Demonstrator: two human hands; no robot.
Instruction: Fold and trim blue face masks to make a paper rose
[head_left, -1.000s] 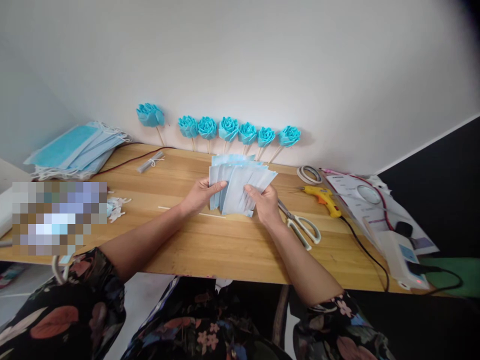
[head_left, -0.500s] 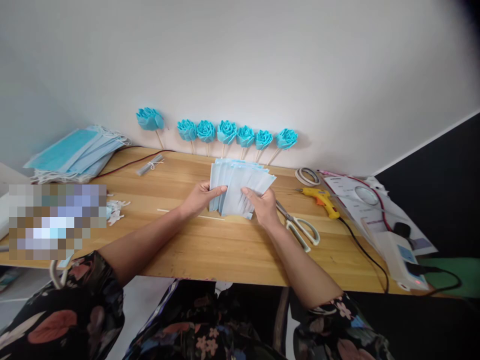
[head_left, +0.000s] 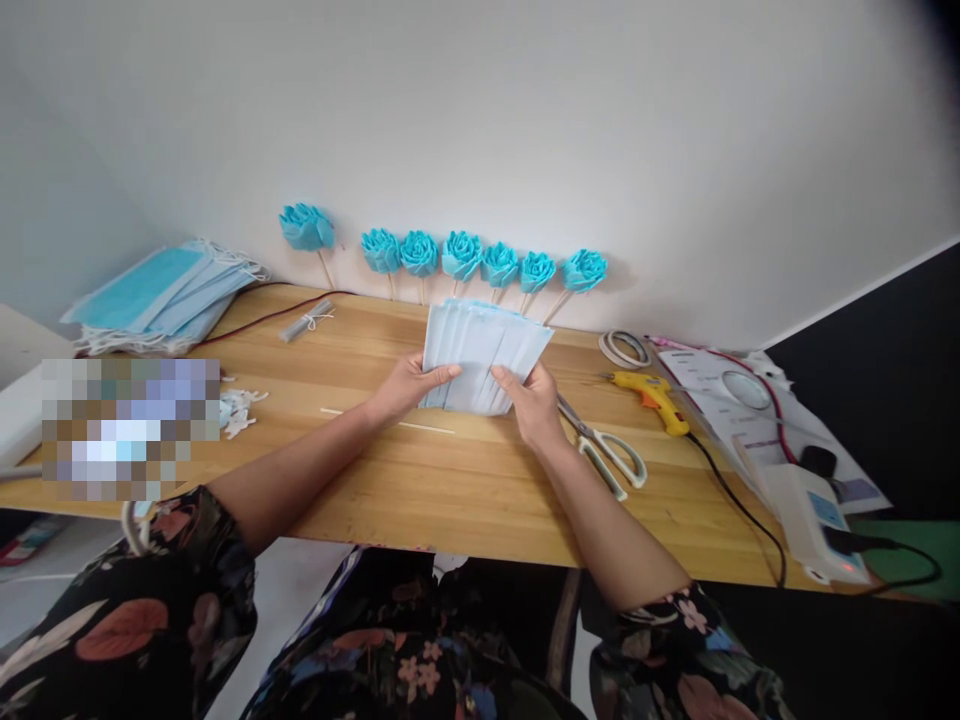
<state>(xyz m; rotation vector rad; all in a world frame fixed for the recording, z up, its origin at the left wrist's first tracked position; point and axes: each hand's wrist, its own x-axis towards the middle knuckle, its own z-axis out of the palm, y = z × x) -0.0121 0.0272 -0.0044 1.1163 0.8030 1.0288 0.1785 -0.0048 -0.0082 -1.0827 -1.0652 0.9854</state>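
left hand (head_left: 409, 392): pinches sheet stack (head_left: 480, 350), left edge
right hand (head_left: 534, 408): pinches right edge
stack lie: between hands, neither nearer
long axis: maybe fore-aft, foreshortened

Pale sheets (head_left: 487, 350) partly hide several flower stems (head_left: 524, 302), and the pixelated patch (head_left: 131, 430) seems too coarse to read.

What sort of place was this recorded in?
Probably a small craft workspace, perhaps in a home: blue flowers on sticks lean against the wall, and a yellow glue gun and scissors lie on the wooden table.
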